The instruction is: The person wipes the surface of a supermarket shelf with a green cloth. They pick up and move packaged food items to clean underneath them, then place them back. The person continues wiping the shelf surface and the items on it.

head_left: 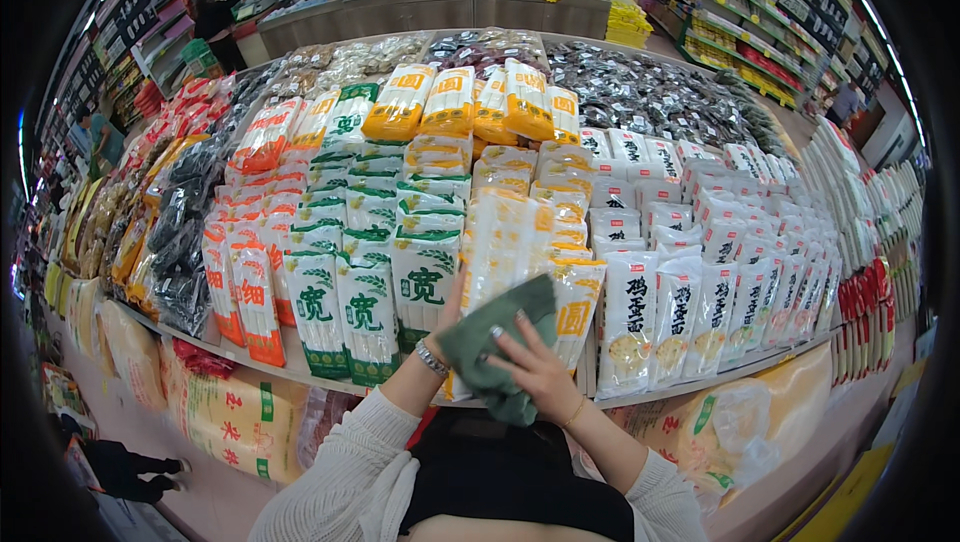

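My left hand (pixel 451 311), with a metal watch on its wrist, grips the left side of a yellow-and-white noodle pack (pixel 501 234). Most of its fingers are hidden behind the pack and the cloth. A dark green cloth (pixel 480 343) lies over the pack's lower part. My right hand (pixel 538 371) holds this cloth against the pack, fingers spread over the fabric. Just to the right stands another yellow noodle pack (pixel 579 309). Left of the held pack are green-and-white noodle packs (pixel 426 279) in upright rows.
Orange packs (pixel 259 294) and black bagged goods (pixel 180 242) fill the display's left. White noodle packs (pixel 630 317) stand in rows at right. Bagged dried goods (pixel 637 88) lie behind. Large sacks (pixel 232 411) sit below the display edge (pixel 540 401). Other people are in the aisles.
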Available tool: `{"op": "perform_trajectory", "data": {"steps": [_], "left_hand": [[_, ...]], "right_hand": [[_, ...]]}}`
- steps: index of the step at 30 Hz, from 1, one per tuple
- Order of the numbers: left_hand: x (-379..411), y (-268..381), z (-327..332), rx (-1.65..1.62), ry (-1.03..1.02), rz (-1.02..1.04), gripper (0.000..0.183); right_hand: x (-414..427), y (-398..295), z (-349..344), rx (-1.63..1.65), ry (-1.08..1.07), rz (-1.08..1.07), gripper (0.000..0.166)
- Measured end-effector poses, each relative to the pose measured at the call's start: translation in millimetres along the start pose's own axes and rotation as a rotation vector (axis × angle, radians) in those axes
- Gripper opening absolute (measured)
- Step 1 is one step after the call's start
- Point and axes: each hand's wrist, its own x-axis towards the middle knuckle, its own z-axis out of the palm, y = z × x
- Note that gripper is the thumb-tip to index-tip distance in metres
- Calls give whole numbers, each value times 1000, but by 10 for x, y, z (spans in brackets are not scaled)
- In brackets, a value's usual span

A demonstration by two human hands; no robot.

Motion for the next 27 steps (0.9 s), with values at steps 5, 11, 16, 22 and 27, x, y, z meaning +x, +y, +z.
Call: {"op": "perform_trajectory", "data": {"steps": [5, 11, 16, 22, 27], "left_hand": [[-89, -307, -20, 306, 128, -69, 58], [-126, -370, 156, 380, 217, -62, 59], [-101, -223, 181, 484, 261, 47, 59], [-148, -83, 309, 731, 299, 530, 77], [-246, -119, 102, 1089, 404, 471, 76]], "right_hand": [[208, 318, -314, -60, 256, 246, 37], [129, 284, -271, -47, 220, 309, 51], [-148, -134, 43, 488, 179, 398, 43], [-267, -88, 41, 1125, 215, 1014, 35], [-90, 80, 23, 937, 119, 913, 32]]}}
